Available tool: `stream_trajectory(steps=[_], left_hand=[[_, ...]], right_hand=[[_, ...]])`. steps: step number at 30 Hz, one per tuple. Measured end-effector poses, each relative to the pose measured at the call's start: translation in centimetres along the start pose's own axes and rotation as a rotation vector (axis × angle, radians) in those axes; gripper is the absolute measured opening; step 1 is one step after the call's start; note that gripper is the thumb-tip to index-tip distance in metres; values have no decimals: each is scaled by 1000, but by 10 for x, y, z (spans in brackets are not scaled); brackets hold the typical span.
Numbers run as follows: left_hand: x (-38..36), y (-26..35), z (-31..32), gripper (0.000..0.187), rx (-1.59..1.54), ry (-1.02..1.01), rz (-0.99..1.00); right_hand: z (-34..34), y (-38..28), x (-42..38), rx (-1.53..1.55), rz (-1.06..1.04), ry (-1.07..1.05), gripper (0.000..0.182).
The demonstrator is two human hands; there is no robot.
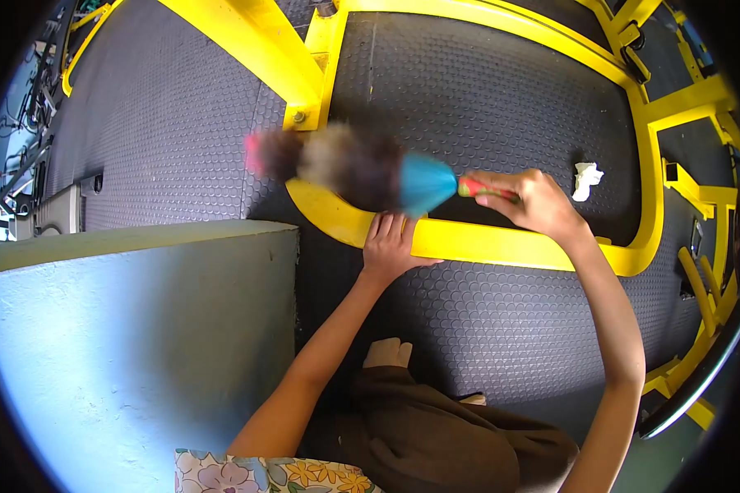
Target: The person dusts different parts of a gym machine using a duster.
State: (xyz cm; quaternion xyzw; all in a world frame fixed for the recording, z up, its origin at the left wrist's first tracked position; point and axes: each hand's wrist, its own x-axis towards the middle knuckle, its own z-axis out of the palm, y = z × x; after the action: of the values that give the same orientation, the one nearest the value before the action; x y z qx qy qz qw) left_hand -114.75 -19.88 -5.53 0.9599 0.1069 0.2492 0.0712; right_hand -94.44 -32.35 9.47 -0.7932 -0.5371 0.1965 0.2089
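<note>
A right hand [541,201] grips a duster [378,171], fingers clamped around its handle [477,187], the blurred, multicoloured head [333,158] extending left of them, forearm angled up from below. The left hand [389,246] lies palm-down, fingers close together, on the yellow frame [501,245].

Frame [501,242]: on the floor [477,74], right of the wall [181,304].
Left hand [390,246]: on the frame's near side.
Right hand [534,201]: right of the left hand, around the duster's handle.
Duster [353,168]: extending left from the right hand.
Scrap [587,181]: on the floor inside the frame, right of the right hand.
</note>
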Motion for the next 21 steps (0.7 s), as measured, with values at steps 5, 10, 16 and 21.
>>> stream_trajectory(steps=[5,10,16,21], left_hand=[[11,3,-3,77,-22,25,-10],[-4,0,-13,72,-259,114,-43],[-5,-39,-72,47,-416,515,-254],[-8,-62,-59,30,-446,261,-433]], right_hand=[[0,22,-8,0,33,129,29],[30,8,-21,-9,-106,190,29],[24,26,-131,-68,-29,-25,29],[46,16,-189,-19,139,1,35]])
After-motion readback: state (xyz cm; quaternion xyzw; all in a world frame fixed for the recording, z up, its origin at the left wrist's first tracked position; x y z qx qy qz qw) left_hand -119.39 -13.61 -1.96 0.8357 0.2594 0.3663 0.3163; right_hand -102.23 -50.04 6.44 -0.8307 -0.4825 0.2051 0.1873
